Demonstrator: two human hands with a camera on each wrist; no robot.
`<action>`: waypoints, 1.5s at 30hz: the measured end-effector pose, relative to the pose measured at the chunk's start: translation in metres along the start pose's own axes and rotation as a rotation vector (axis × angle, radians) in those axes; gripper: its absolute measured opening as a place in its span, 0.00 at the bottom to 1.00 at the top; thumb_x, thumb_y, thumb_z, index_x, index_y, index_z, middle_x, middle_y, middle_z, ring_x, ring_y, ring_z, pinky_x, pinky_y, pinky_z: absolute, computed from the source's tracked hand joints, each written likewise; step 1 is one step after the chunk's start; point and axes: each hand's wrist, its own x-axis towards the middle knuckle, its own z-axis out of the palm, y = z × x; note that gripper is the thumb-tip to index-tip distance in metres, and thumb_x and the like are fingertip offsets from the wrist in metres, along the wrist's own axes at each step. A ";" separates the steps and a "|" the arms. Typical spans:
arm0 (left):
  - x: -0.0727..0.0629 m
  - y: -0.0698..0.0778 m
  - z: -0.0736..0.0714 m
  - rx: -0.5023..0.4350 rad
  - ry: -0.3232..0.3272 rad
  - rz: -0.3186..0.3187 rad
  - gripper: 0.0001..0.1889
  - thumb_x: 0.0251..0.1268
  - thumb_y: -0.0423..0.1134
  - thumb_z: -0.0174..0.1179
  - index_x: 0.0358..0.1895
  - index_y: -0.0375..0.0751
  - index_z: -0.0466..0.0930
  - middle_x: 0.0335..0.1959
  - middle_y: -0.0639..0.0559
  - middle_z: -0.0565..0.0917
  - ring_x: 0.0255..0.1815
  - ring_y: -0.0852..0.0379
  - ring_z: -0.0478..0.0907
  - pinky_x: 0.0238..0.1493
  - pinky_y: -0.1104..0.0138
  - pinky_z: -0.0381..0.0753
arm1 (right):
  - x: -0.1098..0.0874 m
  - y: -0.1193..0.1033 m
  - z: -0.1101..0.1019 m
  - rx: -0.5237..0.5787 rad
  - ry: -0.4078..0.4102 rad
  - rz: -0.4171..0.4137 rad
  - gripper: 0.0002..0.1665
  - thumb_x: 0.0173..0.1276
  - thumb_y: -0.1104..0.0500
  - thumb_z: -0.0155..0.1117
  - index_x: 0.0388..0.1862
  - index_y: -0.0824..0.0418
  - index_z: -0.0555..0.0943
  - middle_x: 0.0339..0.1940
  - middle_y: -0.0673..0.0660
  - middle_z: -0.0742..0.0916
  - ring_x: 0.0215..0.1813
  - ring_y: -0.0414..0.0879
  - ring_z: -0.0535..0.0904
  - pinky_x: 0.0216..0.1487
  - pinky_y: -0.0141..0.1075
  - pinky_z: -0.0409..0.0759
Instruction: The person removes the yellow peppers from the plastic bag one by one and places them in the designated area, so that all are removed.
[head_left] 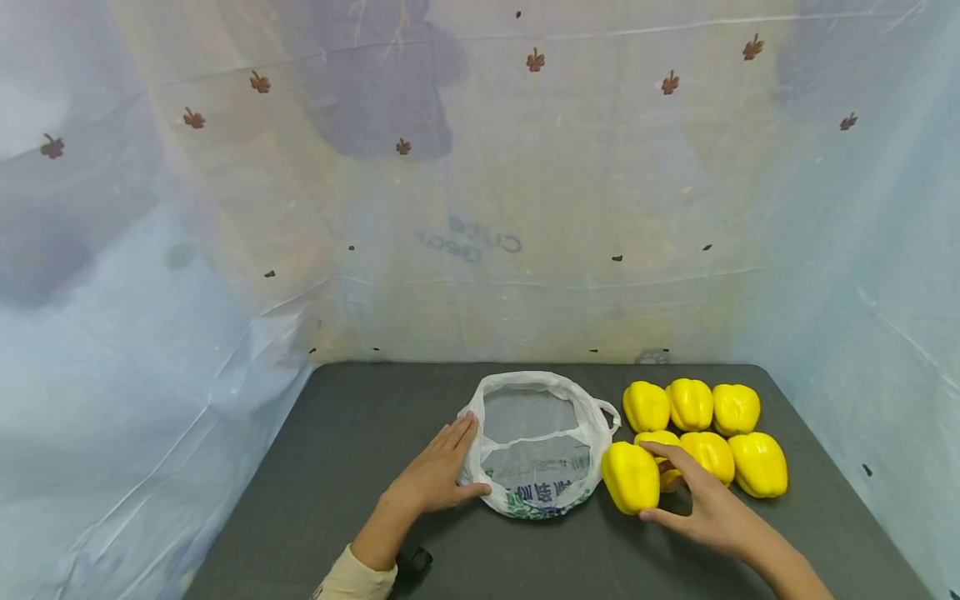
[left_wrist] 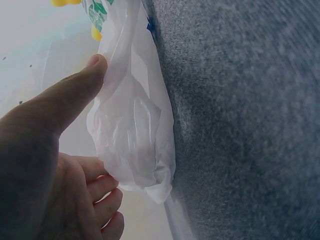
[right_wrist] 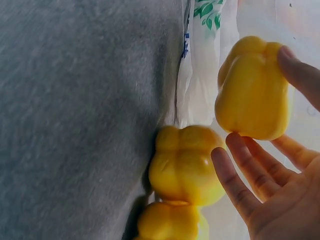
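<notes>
A white plastic bag [head_left: 491, 387] with green and blue print stands on the dark table, its mouth spread wide toward the head camera. My left hand [head_left: 438, 471] rests against the bag's left side, fingers fairly straight and thumb at the front rim; the left wrist view shows the fingertips touching the bag's wall [left_wrist: 132, 115]. Just right of the bag, my right hand [head_left: 701, 508] pinches a yellow bell pepper [head_left: 630, 477] between thumb and fingers. In the right wrist view this held pepper [right_wrist: 254, 90] is raised off the table, above another pepper [right_wrist: 185, 165].
Several yellow bell peppers [head_left: 757, 465] stand in two rows at the table's right side, close behind my right hand. A bag handle loop [head_left: 611, 415] sticks out toward them. Pale printed sheeting [head_left: 480, 317] walls the table [head_left: 360, 417] at the back and sides.
</notes>
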 end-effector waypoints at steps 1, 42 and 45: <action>0.001 -0.001 0.002 0.008 -0.004 -0.007 0.59 0.70 0.66 0.67 0.88 0.33 0.46 0.90 0.40 0.49 0.89 0.42 0.48 0.88 0.48 0.51 | -0.001 0.001 0.000 -0.007 0.004 0.000 0.53 0.60 0.43 0.86 0.79 0.55 0.70 0.69 0.55 0.81 0.50 0.35 0.80 0.47 0.39 0.87; -0.002 0.001 -0.002 0.013 0.025 0.013 0.58 0.71 0.65 0.67 0.87 0.29 0.49 0.89 0.36 0.52 0.88 0.38 0.51 0.87 0.47 0.53 | -0.044 0.026 -0.016 0.147 -0.234 0.095 0.50 0.69 0.47 0.80 0.80 0.60 0.63 0.73 0.67 0.73 0.60 0.30 0.73 0.43 0.36 0.85; -0.002 0.004 -0.006 -0.021 0.022 0.015 0.58 0.70 0.63 0.69 0.86 0.28 0.49 0.88 0.34 0.52 0.88 0.36 0.52 0.87 0.46 0.52 | -0.046 0.029 -0.017 0.147 -0.231 0.085 0.50 0.69 0.48 0.80 0.80 0.60 0.63 0.73 0.67 0.72 0.59 0.29 0.73 0.43 0.36 0.85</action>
